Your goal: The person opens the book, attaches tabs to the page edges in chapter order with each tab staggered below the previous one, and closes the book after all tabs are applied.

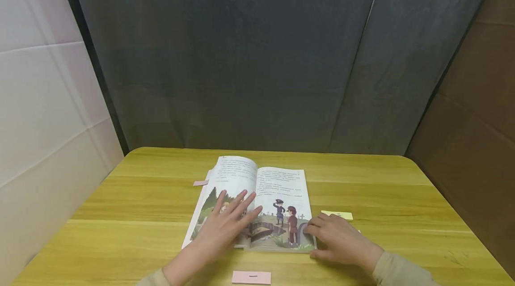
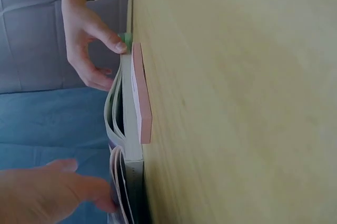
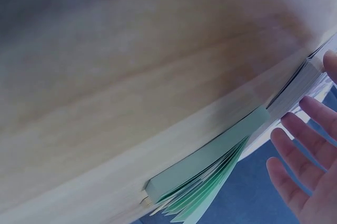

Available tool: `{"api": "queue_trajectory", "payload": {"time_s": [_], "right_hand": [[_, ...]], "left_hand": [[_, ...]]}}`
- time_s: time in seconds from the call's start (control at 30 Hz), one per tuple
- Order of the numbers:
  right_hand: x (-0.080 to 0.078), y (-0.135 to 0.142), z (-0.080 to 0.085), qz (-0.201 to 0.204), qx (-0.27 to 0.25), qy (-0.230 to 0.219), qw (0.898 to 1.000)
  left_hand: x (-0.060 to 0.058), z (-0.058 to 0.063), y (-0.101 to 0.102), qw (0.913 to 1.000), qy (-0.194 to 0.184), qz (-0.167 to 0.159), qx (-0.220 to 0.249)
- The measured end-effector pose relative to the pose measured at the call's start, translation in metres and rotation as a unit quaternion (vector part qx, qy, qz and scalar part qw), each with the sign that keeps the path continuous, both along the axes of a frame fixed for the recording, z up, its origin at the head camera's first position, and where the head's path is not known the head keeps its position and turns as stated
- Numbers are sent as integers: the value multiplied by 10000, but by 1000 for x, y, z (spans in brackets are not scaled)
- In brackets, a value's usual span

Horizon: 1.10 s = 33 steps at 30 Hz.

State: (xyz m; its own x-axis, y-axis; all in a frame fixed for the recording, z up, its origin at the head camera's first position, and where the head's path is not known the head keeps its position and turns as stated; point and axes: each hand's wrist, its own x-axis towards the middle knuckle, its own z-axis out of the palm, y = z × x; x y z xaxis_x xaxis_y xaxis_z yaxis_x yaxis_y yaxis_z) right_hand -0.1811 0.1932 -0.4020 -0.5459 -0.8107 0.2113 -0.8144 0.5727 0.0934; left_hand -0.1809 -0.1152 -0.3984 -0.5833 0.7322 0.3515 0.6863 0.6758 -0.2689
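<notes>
An open book point(image 1: 281, 183) with printed text and coloured drawings lies on the table. My left hand point(image 1: 227, 225) rests across its left page, fingers straight and spread, the tips reaching the middle fold. At the right page's lower edge is my right hand point(image 1: 339, 239), fingers loosely bent. In the left wrist view, the right thumb touches the book's edge while the fingers arch over the page. The right wrist view shows those fingers apart. A pink sticky tab point(image 1: 200, 183) sticks out from the left pages.
A pink sticky-note pad point(image 1: 251, 277) with a dark stroke lies in front of the book on the wooden table point(image 1: 120, 214). Beside the right hand is a yellow-green pad point(image 1: 338, 215), its sheets fanned in the right wrist view. Grey cloth point(image 1: 241, 53) hangs behind.
</notes>
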Motion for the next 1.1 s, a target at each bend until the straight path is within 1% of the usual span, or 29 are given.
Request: {"api": "queue_trajectory", "payload": {"time_s": [0.1, 0.17, 0.23, 0.27, 0.37, 0.43, 0.53, 0.63, 0.73, 0.87, 0.93, 1.0, 1.1], "right_hand": [[0, 0, 0, -25, 7, -67, 10000], [0, 0, 0, -22, 9, -90, 10000], [0, 0, 0, -24, 6, -97, 9999], [0, 0, 0, -23, 3, -97, 10000], [0, 0, -1, -24, 4, -95, 10000], [0, 1, -1, -25, 5, -93, 10000], [0, 1, -1, -43, 11, -86, 10000], [0, 1, -1, -48, 0, -83, 10000], [0, 1, -1, -45, -6, -88, 10000], [-1, 1, -1, -33, 2, -89, 10000], [-1, 1, -1, -25, 5, -88, 10000], [-1, 1, -1, -21, 2, -83, 10000], [-1, 1, -1, -45, -4, -75, 10000]], "left_hand": [[0, -4, 1, 9974, -708, -140, 75], [2, -6, 1, 9920, -1232, -161, 216], [4, -7, 1, 9852, -1672, -86, 378], [5, -8, 1, 9817, -1851, -30, 448], [7, -8, 2, 9733, -2219, 225, 540], [7, -8, 3, 9690, -2375, 391, 551], [5, -8, 8, 9659, -2461, 596, 538], [3, -9, 13, 9667, -2407, 710, 500], [2, -9, 20, 9718, -2194, 755, 431], [-2, -9, 28, 9809, -1771, 730, 326], [-3, -8, 31, 9837, -1623, 725, 272], [-4, -7, 32, 9847, -1567, 714, 262], [-5, -6, 32, 9825, -1683, 729, 309]]}}
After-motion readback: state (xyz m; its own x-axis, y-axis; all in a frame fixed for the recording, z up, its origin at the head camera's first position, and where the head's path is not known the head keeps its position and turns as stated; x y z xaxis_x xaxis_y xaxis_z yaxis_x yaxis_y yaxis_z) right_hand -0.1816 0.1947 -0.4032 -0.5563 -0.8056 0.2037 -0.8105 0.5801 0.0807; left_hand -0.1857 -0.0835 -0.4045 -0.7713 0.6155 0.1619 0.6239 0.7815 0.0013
